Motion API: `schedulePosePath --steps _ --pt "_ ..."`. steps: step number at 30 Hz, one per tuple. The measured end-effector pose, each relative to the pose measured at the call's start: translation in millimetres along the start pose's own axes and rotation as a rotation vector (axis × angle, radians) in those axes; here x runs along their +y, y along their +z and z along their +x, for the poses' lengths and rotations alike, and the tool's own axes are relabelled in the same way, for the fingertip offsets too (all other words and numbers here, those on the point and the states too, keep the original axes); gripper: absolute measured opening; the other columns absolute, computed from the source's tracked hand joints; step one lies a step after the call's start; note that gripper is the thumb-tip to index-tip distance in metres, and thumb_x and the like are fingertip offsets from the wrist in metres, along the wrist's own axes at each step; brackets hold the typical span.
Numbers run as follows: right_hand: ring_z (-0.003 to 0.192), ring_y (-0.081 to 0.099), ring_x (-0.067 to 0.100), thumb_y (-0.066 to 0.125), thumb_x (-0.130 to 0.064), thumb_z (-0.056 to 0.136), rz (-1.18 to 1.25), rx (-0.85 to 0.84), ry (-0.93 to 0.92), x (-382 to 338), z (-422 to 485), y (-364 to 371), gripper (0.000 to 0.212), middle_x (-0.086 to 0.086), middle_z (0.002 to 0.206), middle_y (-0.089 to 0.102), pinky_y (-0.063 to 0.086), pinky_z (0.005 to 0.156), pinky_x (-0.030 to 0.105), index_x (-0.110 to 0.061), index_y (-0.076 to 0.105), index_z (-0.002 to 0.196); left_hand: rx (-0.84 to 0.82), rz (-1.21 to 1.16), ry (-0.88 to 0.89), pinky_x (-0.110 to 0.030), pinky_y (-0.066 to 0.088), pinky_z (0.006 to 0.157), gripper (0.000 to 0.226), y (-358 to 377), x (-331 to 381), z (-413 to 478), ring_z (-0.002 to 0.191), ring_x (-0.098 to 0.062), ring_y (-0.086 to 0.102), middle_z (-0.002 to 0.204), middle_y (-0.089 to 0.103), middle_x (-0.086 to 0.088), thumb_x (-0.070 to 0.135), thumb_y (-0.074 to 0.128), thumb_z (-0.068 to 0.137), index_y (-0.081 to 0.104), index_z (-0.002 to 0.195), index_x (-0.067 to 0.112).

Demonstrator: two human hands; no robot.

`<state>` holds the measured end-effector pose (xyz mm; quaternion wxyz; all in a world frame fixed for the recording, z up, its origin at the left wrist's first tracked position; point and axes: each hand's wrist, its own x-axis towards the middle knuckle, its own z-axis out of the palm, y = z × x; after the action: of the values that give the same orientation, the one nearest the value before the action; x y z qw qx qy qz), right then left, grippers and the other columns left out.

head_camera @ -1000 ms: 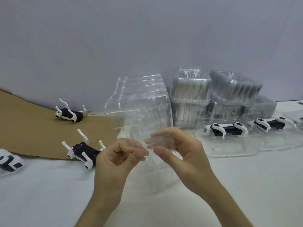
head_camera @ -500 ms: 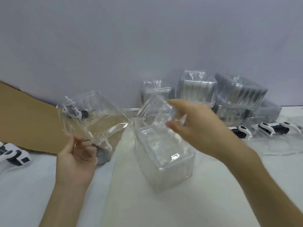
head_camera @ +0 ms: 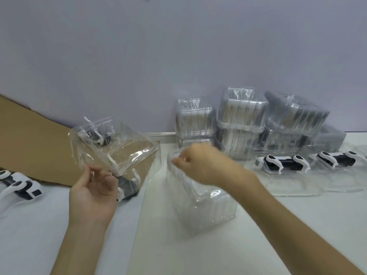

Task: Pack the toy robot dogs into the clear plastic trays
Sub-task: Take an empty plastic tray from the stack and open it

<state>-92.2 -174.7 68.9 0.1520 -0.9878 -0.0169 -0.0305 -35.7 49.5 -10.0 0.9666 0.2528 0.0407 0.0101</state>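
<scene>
While L hand (head_camera: 93,195) holds clear tray (head_camera: 123,149), R hand (head_camera: 204,165) pinches tray stack (head_camera: 206,211)

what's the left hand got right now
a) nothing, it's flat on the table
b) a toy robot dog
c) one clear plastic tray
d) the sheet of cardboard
c: the left hand pinches the near edge of a single clear tray and holds it up off the table, tilted. The toy dogs behind only show through it. The right hand is at the top of the stack of trays, too blurred to tell its grip.
</scene>
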Motion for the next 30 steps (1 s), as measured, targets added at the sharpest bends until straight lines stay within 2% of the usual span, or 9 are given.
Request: schedulePosePath --steps 1,4,7,12,16,19,22,25,30 --pt "0.113 0.057 0.024 0.043 -0.06 0.099 0.022 0.066 -0.02 10.8 5.0 -2.3 0.043 0.0 0.121 0.064 0.046 0.093 0.04 -0.027 0.067 0.114 0.0 0.002 -0.002 -0.011 0.048 0.056 0.051 -0.2 0.3 0.3 0.057 -0.002 0.059 0.071 0.059 0.012 0.026 0.048 0.104 0.071 0.059 0.019" --pt "0.153 0.014 0.017 0.032 -0.079 0.09 -0.026 -0.081 -0.032 37.1 8.9 16.4 0.071 -0.009 0.167 0.016 0.012 0.12 0.053 -0.047 0.028 0.153 -0.005 -0.012 -0.006 -0.011 0.049 0.055 0.051 -1.9 -0.2 0.4 0.056 -0.002 0.059 0.07 0.06 0.012 0.026 0.049 0.104 0.071 0.059 0.019" --pt "0.154 -0.014 0.016 0.006 -0.086 0.082 -0.079 -0.192 -0.025 52.8 12.6 54.3 0.081 -0.014 0.167 -0.012 0.002 0.122 0.054 -0.051 0.003 0.155 -0.017 -0.053 -0.023 -0.012 0.05 0.056 0.045 0.1 0.3 0.1 0.057 -0.003 0.061 0.072 0.063 0.012 0.025 0.052 0.102 0.072 0.063 0.017" --pt "0.154 -0.017 0.026 -0.019 -0.081 0.067 -0.263 -0.199 -0.018 47.9 16.7 62.4 0.099 -0.002 0.166 -0.021 -0.003 0.123 0.056 -0.04 -0.011 0.158 -0.046 -0.077 -0.022 -0.012 0.049 0.056 0.042 3.1 4.5 -2.1 0.059 -0.002 0.06 0.074 0.063 0.013 0.028 0.053 0.103 0.071 0.067 0.019" --pt "0.155 0.009 0.03 -0.005 -0.072 0.09 -0.46 -0.066 -0.044 28.7 8.2 50.3 0.085 0.007 0.168 0.01 -0.005 0.122 0.058 -0.029 0.016 0.16 -0.038 -0.11 -0.04 -0.011 0.048 0.054 0.04 3.9 5.3 -6.0 0.058 -0.002 0.059 0.073 0.063 0.013 0.026 0.053 0.101 0.07 0.065 0.019" --pt "0.121 0.054 0.018 0.015 -0.069 0.097 -0.287 0.212 -0.107 23.1 -6.9 33.0 0.066 -0.005 0.129 0.057 0.025 0.113 0.044 -0.03 0.06 0.126 -0.024 -0.124 -0.045 -0.011 0.048 0.055 0.027 1.0 6.0 -4.6 0.058 -0.002 0.059 0.074 0.062 0.012 0.024 0.059 0.094 0.068 0.07 0.018" --pt "0.089 0.058 0.0 0.026 -0.086 0.083 0.071 0.055 -0.141 42.0 -30.1 20.7 0.064 -0.016 0.094 0.063 0.033 0.096 0.031 -0.038 0.064 0.1 -0.015 -0.141 -0.071 -0.011 0.048 0.055 0.014 -1.2 2.9 -2.0 0.059 -0.002 0.059 0.076 0.062 0.012 0.023 0.061 0.089 0.066 0.077 0.017" --pt "0.101 0.054 0.001 0.058 -0.078 0.073 -0.169 -0.143 -0.199 60.1 -48.8 32.7 0.056 -0.019 0.102 0.063 0.018 0.109 0.027 -0.039 0.06 0.113 -0.035 -0.169 -0.116 -0.011 0.048 0.055 0.018 -0.3 -0.3 -3.2 0.058 -0.002 0.06 0.074 0.062 0.011 0.024 0.056 0.098 0.065 0.084 0.016" --pt "0.09 0.06 0.004 0.069 -0.043 0.084 -0.167 0.062 -0.315 57.5 -49.0 59.3 0.016 -0.017 0.085 0.065 0.012 0.116 0.033 -0.032 0.062 0.094 -0.067 -0.296 -0.162 -0.007 0.046 0.054 0.046 -1.2 4.8 -7.3 0.053 0.0 0.054 0.062 0.056 0.01 0.02 0.042 0.107 0.064 0.067 0.012"
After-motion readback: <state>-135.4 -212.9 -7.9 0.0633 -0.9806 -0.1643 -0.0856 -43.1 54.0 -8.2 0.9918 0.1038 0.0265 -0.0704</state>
